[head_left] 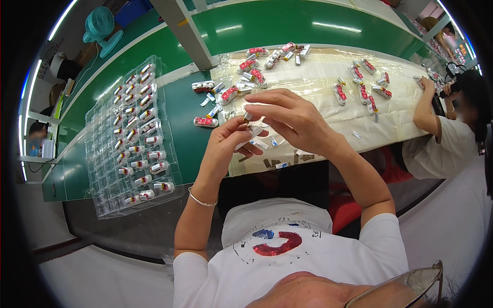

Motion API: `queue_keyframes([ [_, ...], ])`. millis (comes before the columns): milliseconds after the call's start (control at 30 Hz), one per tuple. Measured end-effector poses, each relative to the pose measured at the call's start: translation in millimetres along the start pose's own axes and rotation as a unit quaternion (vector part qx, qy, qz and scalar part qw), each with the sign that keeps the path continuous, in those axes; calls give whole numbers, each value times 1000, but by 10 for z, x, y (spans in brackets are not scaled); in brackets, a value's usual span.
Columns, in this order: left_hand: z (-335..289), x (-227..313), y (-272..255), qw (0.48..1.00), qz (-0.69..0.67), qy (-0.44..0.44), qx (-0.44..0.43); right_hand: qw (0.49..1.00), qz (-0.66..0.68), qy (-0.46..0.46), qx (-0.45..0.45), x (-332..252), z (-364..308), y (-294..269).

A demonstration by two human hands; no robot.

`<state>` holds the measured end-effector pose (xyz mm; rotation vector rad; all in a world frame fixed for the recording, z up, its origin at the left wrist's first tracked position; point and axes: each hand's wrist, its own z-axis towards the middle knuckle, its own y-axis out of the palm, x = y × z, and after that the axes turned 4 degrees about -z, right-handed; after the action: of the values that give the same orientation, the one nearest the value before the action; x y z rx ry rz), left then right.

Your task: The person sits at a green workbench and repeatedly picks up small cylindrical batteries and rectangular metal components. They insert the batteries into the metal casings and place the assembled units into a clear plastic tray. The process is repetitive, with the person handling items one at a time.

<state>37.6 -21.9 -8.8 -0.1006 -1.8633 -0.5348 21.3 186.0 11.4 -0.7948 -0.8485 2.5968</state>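
My left hand and my right hand meet above the near edge of the bench, both pinching one small silver and white part between the fingertips. The left hand also grips the part's pale wrapper just below it. Several small red and silver packs lie loose on the cream mat just beyond my hands. One red pack rests on the green bench to the left of my left hand.
A clear plastic tray with several red and silver packs in its pockets lies at the left on the green bench. Another person's arm rests on the mat at the right. A teal fan stands far left. A grey post rises from the bench.
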Motion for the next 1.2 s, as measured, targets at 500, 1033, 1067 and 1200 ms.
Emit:
queue_keyframes([
  [500, -86, -70, -76, 993, -112, -26, -25, 993, -91, -72, -24, 27, -79, 39],
  [1033, -27, 37, 60, 991, 22, 94, 89, 967, -234, -62, -83, -129, 50, -38],
  [1067, -26, 32, 66, 991, 19, 92, 90, 966, -236, -61, -91, -124, 42, -36],
  [1200, -14, 38, 114, 991, 2, 96, 94, 967, -231, -64, -91, -136, 72, 7],
])
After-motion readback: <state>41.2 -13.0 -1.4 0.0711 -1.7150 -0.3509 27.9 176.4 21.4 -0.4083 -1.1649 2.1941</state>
